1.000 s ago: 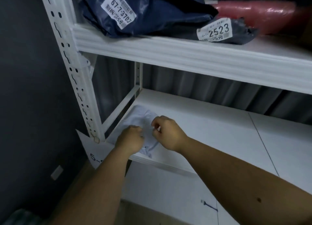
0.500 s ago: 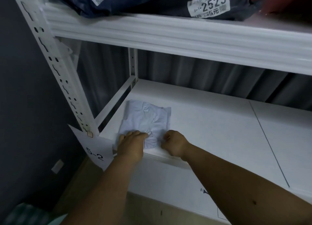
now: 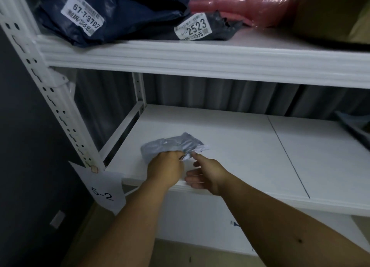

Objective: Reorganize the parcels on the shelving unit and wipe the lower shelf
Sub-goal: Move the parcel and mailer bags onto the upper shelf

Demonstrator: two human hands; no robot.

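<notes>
Two bare hands work at the front of the lower shelf [image 3: 230, 138]. We see the left hand [image 3: 166, 169] with fingers curled, gripping the near edge of a crumpled grey cloth [image 3: 172, 145] that lies on the shelf's left part. The right hand [image 3: 204, 174] is just beside it, fingers loose and spread, forefinger reaching toward the cloth's white corner, holding nothing. A paper tag [image 3: 104, 192] marked 5-2 hangs from the left post [image 3: 50, 90]. Farther up, on the upper shelf [image 3: 200, 60], lie two dark parcels [image 3: 124, 16] with white labels, and a pink parcel [image 3: 250, 4] behind them.
</notes>
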